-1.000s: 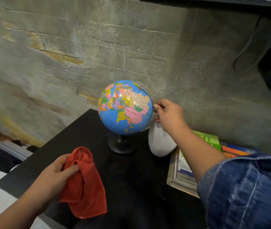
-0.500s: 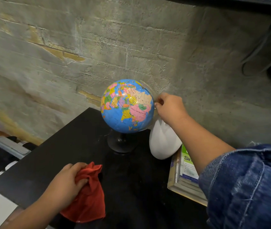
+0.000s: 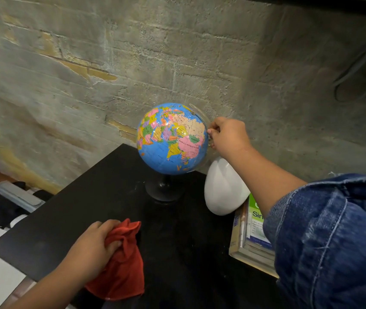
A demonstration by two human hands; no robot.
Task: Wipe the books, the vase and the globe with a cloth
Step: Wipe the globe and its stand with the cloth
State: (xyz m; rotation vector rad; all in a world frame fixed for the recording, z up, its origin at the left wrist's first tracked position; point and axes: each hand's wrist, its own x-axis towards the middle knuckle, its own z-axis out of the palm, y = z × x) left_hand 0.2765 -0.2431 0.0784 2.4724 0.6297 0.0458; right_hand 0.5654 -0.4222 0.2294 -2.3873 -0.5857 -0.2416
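Globe (image 3: 170, 139) stands on its black base near the table's (image 3: 77, 208) far edge, close to the wall. Right hand (image 3: 228, 136) grip: fingers curled, pinching the clear arc on the globe's right side. Left hand (image 3: 92, 248) grip: closed round the bunched red cloth (image 3: 121, 264), near the table's front left edge, well apart from the globe. White vase (image 3: 222, 188) is just right of the globe's base, under the right forearm. Books (image 3: 251, 237) are stacked at the table's right edge, just beside the vase and partly hidden by the denim sleeve (image 3: 333, 241).
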